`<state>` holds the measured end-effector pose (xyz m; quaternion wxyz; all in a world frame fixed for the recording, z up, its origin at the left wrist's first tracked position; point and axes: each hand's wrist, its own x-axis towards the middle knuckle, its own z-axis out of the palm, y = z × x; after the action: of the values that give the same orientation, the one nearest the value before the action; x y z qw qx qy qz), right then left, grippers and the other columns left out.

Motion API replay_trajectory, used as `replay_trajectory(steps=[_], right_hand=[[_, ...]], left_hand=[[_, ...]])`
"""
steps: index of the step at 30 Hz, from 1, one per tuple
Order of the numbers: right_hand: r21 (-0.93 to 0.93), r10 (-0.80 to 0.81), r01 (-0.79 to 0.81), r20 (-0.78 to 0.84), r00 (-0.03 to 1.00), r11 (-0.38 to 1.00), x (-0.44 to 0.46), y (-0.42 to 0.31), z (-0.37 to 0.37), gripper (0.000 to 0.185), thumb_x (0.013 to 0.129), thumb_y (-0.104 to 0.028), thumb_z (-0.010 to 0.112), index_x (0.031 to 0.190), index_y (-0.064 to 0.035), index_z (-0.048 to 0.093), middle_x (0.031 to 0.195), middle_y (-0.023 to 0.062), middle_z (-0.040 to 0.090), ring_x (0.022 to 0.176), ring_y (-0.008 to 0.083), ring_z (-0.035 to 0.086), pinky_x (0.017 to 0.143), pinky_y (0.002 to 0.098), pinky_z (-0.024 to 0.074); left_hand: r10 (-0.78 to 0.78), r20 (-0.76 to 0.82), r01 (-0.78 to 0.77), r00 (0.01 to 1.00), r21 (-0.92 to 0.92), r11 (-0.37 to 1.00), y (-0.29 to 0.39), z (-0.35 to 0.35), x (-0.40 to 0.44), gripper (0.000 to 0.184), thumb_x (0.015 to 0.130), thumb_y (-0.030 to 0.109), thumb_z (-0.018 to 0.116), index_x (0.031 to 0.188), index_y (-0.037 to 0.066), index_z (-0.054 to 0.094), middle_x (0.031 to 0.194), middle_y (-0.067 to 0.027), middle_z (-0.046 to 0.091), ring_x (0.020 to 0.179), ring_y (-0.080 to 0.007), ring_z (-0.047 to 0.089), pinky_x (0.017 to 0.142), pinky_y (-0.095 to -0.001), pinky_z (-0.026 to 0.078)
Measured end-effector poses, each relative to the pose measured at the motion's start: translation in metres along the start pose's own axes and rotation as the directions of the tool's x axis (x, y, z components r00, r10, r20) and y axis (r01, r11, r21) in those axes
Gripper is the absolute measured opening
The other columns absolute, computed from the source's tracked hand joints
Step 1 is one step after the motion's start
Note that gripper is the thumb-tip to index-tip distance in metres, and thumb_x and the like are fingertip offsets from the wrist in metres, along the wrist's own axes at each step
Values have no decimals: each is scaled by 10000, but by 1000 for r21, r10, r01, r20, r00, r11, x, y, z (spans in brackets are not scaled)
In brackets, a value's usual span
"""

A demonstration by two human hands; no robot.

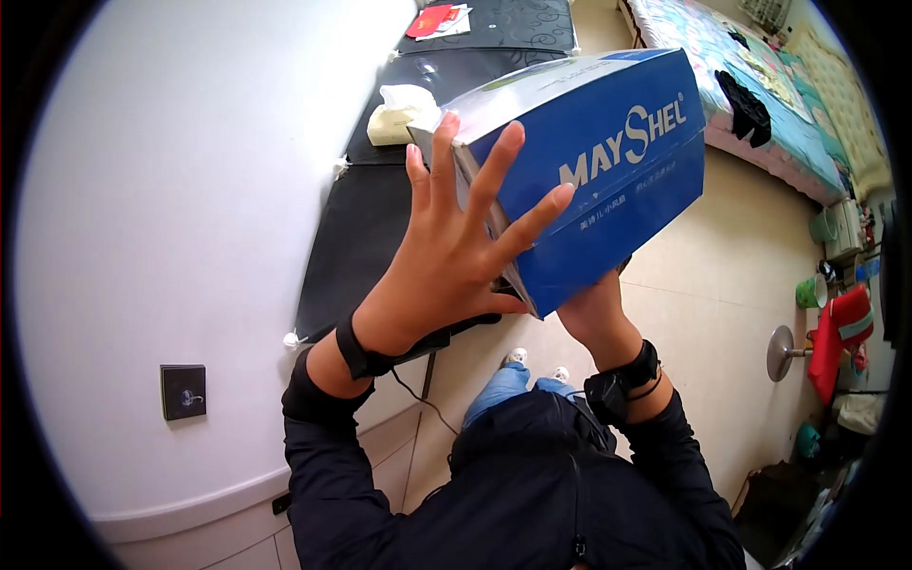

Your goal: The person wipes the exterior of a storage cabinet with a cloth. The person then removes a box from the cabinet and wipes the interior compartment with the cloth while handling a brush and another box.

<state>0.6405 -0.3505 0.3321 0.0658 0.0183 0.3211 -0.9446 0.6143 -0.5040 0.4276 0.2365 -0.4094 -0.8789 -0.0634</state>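
Head view: a blue-and-white rectangular cardboard box (632, 176) marked MAYSHEL is tilted, raised above the pale tiled floor (727, 261). Left hand (454, 237) — open, fingers spread across the box's left end. Right hand (598, 312) — at the box's lower edge; fingers hidden, grip cannot be determined.

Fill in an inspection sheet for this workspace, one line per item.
Surface: black-covered table along the white wall.
Job's things: blue-and-white MAYSHEL box, tilted, held in the air.
Clutter: tissue pack and red item on the table; dark cloth on the bed.
Hands: left hand spread against the box's end; right hand at its underside, fingers mostly hidden.
Cables: thin dark cable by the left wristband.
Surroundings: bed, pale floor.
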Motion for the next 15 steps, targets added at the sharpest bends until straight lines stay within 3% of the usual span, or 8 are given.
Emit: replay_trajectory(steps=[3,5,8,11,12,14,15], right_hand=[[-173,-37,39,18,999,984,-9,-5,5,321,764,70,458,1065,-28,404,1014,75,479,915,159,500,744,265,447],[-268,-68,66,4,998,961,-14,-11,10,313,765,72,453,1060,-22,406,1008,81,479,913,163,503,733,265,452],[-199,-36,16,-100,994,980,-22,-20,19,329,755,73,470,1063,-21,406,1006,88,483,893,171,514,731,270,456],[-10,-2,1,-126,992,1000,-27,-23,14,361,725,81,500,1061,-14,410,992,87,498,877,181,520,725,260,442],[-445,-164,127,-46,985,887,-28,-18,2,372,721,78,501,1069,-10,404,1001,89,496,882,186,517,729,258,431],[-776,-278,256,109,955,576,-37,-19,-10,383,718,75,501,1078,-7,398,1009,91,495,887,191,514,732,256,420],[-851,-272,273,161,949,448,-43,-22,-12,333,785,-98,415,1108,-19,392,1024,88,495,913,196,510,762,286,426]], left_hand=[[23,-35,-24,999,-26,999,3,2,0,979,372,608,687,1219,299,305,1312,-199,69,1162,-492,81,841,-655,193],[21,-129,-36,991,-120,992,7,5,0,1038,297,526,720,1226,310,309,1332,-182,60,1126,-536,73,731,-703,215],[5,-206,-40,979,-164,986,12,7,-1,1020,317,534,714,1226,305,313,1326,-194,61,1123,-543,68,729,-711,194],[-31,-306,-26,952,-179,983,21,7,-2,1008,326,531,714,1221,270,329,1319,-210,72,1110,-553,75,744,-706,190],[-34,-311,-21,950,-174,985,23,5,-2,1008,326,531,714,1221,270,329,1319,-210,72,1110,-553,75,744,-706,190],[-26,-393,-38,919,-153,987,29,-1,-2,896,415,535,684,1190,218,364,1296,-221,128,1077,-568,123,767,-702,180],[-19,-421,-44,907,-140,989,32,-5,-3,841,460,536,667,1173,195,380,1285,-224,157,1060,-575,148,777,-701,174]])
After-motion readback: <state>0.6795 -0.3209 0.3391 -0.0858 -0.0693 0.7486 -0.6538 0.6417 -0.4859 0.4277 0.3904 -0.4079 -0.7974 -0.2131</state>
